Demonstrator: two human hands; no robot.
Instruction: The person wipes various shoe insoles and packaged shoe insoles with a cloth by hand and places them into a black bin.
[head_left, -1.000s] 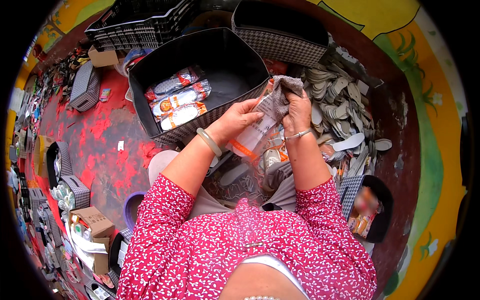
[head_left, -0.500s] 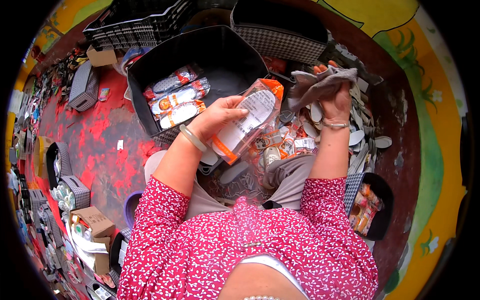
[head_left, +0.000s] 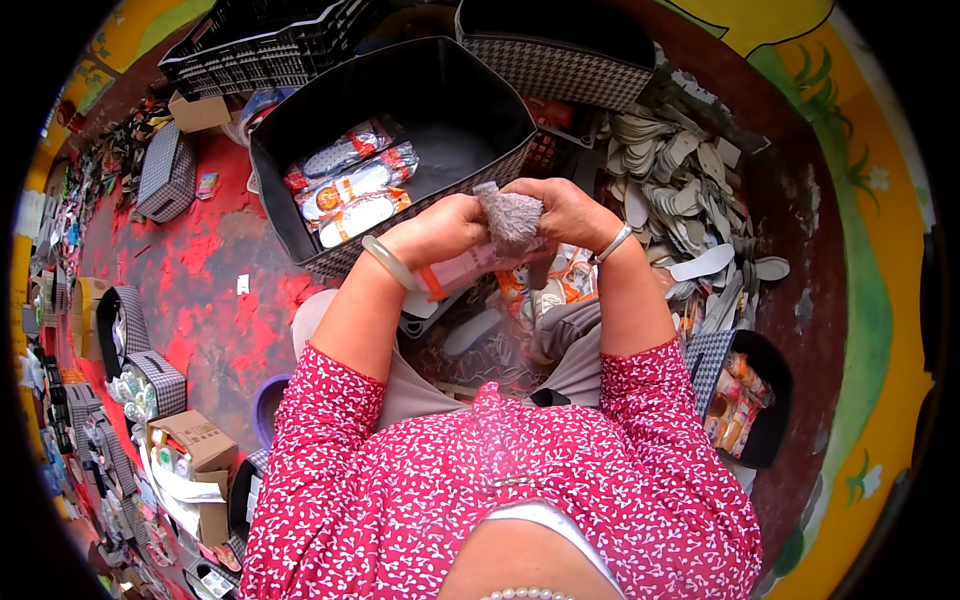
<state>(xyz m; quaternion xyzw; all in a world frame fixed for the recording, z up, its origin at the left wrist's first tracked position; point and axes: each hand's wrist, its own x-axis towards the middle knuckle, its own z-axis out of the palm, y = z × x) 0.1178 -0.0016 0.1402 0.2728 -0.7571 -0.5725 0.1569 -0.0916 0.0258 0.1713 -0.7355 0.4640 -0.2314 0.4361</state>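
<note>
In front of my body, above my lap, my two hands meet. My left hand [head_left: 440,230] is closed on a clear plastic bag with orange ends [head_left: 465,272], which hangs below the fingers and is partly hidden. My right hand [head_left: 568,212] grips a bunched, fuzzy grey cloth [head_left: 512,216] at the bag's upper end. The left fingertips touch the cloth's other side; whether it lies inside the bag's mouth I cannot tell. Below the hands lie orange-printed packages [head_left: 578,268] and a loose pale insole [head_left: 472,332].
A large black-lined bin [head_left: 440,110] ahead holds several packed insoles [head_left: 362,180]. A heap of pale insoles [head_left: 680,170] lies to the right, near a smaller bin [head_left: 768,400] of orange packages. A black crate [head_left: 270,60] stands far left, a houndstooth bin [head_left: 560,70] beyond.
My right hand has brought the grey cloth from the right to my left hand. The bag has been lowered and tilted, and the cloth is now bunched between both hands.
</note>
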